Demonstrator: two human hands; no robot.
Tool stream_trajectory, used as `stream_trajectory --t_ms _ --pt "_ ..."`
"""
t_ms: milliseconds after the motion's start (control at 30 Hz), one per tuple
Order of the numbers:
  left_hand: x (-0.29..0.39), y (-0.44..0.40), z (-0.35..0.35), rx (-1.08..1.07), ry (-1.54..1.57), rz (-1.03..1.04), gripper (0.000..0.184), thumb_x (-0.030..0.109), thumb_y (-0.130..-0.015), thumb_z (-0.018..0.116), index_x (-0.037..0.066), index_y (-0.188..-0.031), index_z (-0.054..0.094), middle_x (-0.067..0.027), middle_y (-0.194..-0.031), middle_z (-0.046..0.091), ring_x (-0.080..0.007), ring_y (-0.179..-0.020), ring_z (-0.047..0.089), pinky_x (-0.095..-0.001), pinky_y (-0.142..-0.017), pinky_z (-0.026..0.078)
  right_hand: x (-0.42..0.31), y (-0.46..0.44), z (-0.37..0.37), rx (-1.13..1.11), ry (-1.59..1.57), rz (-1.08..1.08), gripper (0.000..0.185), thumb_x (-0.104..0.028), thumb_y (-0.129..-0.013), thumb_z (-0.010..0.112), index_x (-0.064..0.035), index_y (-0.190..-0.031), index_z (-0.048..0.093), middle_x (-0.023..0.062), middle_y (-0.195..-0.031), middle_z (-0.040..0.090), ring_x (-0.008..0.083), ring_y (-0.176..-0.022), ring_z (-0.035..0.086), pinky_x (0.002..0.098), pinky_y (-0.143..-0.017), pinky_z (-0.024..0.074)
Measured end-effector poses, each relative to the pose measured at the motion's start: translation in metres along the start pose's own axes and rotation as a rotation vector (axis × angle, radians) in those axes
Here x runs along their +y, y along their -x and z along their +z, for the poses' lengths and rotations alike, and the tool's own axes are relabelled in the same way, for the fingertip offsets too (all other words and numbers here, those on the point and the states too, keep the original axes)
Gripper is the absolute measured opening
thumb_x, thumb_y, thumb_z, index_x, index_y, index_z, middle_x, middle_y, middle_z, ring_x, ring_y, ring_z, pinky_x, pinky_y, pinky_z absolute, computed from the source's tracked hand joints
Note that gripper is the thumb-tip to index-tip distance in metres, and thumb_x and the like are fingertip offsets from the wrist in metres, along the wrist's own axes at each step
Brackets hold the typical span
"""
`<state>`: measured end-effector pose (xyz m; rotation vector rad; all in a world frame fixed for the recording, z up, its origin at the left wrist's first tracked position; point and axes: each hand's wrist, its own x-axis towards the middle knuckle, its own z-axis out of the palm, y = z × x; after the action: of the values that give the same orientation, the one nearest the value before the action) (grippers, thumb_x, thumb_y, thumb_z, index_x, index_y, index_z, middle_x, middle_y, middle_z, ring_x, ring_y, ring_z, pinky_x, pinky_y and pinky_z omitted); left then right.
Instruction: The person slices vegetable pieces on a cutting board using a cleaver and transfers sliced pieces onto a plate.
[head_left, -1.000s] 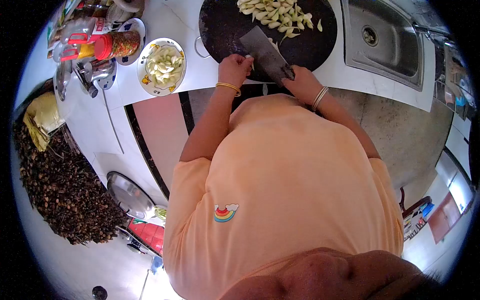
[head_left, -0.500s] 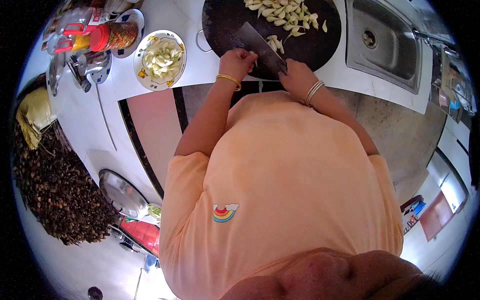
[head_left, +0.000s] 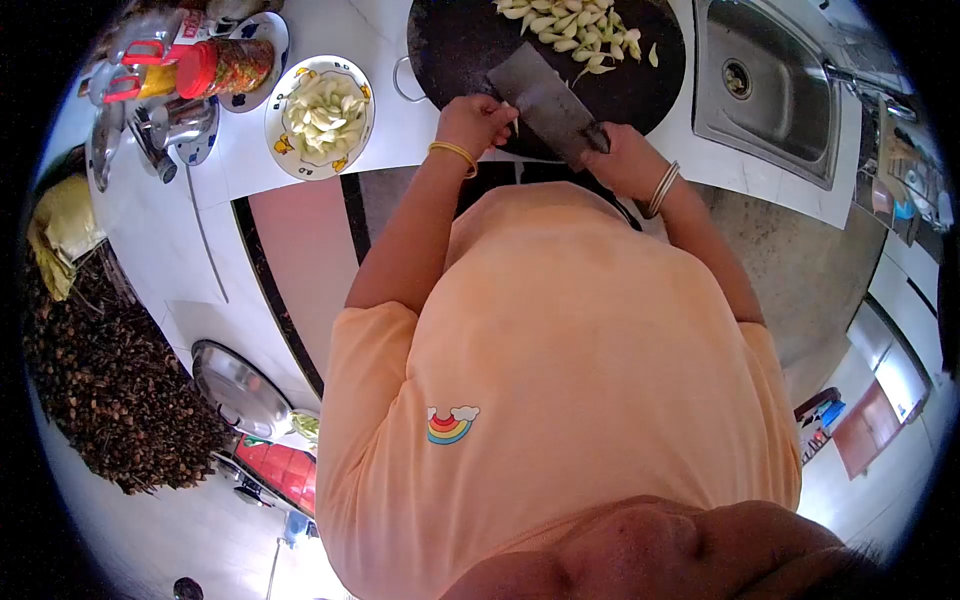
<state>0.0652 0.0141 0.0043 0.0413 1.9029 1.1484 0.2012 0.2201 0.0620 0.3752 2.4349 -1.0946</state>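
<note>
Between the thumb and fingertips of my left hand (head_left: 474,126) is a garlic clove (head_left: 514,124), mostly hidden by the fingers. My right hand (head_left: 627,163) grips the handle of a cleaver (head_left: 545,100). Its broad blade slants across the front of a round dark cutting board (head_left: 450,55), with the near edge close to the clove. Farther back on the board lies a heap of garlic cloves (head_left: 570,22), with one clove (head_left: 653,55) apart on the right. Left of the board, a patterned plate (head_left: 283,148) holds a pile of pale cloves (head_left: 325,112).
A metal sink (head_left: 770,130) is set into the counter at the right. Jars with red lids, one red-lidded jar (head_left: 225,68) among them, crowd the left back. A thin rod (head_left: 207,235) lies on the left counter, near a large metal lid (head_left: 240,390).
My right hand has moved right and slightly down, turning the cleaver. Its blade now covers the few cloves that lay beside it. My left hand has barely moved.
</note>
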Motion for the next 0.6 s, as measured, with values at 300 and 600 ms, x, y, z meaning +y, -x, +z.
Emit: stream_trajectory --t_ms 300,600 --pt "-0.005 0.002 0.002 0.037 -0.092 0.09 0.025 0.023 -0.085 0.07 -0.002 -0.084 0.068 -0.0101 -0.068 0.068 -0.0152 -0.057 0.066 -0.0283 -0.052 0.052 -0.014 -0.018 0.027 0.018 0.035 0.034 0.027 -0.021 -0.083 0.063 0.0057 -0.089 0.061 0.0255 -0.079 0.063 0.0399 -0.077 0.063 0.0426 -0.072 0.0505" --pt "0.003 0.004 0.006 0.28 -0.429 0.29 0.038 0.035 -0.091 0.062 -0.002 -0.092 0.065 -0.0084 -0.071 0.067 -0.0171 -0.057 0.063 -0.0307 -0.056 0.05 -0.011 0.006 0.008 0.096 -0.601 0.244 0.024 -0.021 -0.084 0.067 0.0003 -0.078 0.056 0.0091 -0.057 0.056 0.0222 -0.045 0.054 0.0361 -0.043 0.0433"
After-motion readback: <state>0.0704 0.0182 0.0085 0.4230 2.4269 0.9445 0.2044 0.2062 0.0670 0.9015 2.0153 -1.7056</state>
